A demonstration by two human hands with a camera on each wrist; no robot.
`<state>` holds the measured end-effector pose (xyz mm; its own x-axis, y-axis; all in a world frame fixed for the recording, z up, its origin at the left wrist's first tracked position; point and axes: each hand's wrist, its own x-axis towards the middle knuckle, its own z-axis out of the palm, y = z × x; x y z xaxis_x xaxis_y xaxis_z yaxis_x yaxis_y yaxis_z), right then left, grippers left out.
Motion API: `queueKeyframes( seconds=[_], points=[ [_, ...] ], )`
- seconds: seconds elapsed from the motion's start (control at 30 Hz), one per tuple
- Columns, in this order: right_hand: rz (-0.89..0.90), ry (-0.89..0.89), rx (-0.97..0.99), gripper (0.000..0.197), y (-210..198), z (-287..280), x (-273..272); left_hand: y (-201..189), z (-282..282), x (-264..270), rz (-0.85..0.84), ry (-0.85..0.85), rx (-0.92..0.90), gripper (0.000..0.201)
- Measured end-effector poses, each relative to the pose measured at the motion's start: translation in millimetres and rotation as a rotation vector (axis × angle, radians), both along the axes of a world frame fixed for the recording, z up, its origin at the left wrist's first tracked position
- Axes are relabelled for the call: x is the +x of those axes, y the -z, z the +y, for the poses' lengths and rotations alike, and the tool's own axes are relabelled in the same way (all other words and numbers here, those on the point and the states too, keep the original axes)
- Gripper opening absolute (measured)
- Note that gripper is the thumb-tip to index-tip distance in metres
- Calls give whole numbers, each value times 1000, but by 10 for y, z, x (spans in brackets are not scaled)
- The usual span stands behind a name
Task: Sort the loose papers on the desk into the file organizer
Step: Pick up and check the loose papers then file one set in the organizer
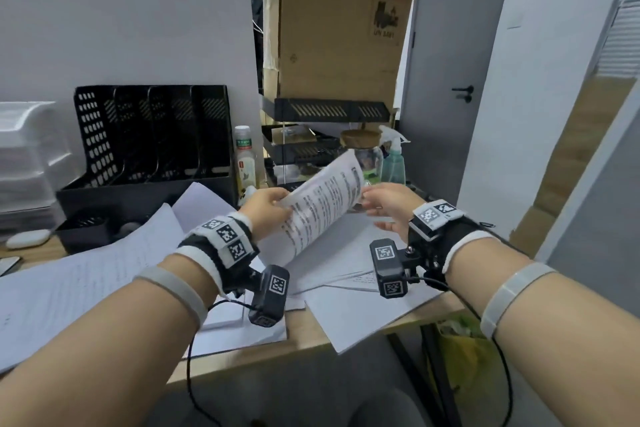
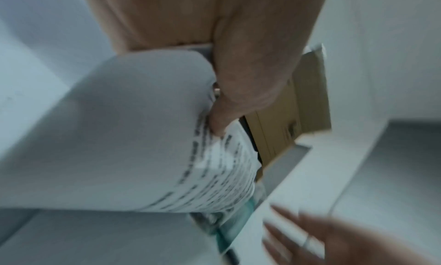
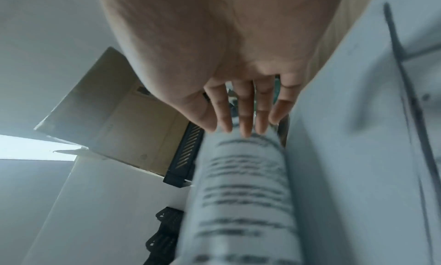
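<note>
You hold a printed sheet (image 1: 320, 204) lifted and curled above the loose papers (image 1: 349, 308) on the desk (image 1: 311, 331), in front of the black file organizer (image 1: 152, 149). Your left hand (image 1: 265, 206) pinches its left edge; your right hand (image 1: 388, 208) has straight, spread fingers (image 3: 245, 116) touching its far edge. A bottle (image 1: 245, 163) stands beside the organizer.

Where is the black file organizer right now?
In the head view the black file organizer stands at the desk's back left against the white wall, just left of a small bottle, behind the loose papers.
</note>
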<state>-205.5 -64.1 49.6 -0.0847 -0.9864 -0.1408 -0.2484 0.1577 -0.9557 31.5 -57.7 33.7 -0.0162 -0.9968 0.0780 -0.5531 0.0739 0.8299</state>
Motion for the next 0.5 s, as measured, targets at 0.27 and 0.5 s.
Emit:
queueKeyframes(
  seconds=[0.27,0.5],
  points=[
    [-72,-132,177,49,258,127,-40,140,211,549,762,5,12,17],
    [209,-131,93,46,424,51,166,609,93,631,226,21,291,32]
  ],
)
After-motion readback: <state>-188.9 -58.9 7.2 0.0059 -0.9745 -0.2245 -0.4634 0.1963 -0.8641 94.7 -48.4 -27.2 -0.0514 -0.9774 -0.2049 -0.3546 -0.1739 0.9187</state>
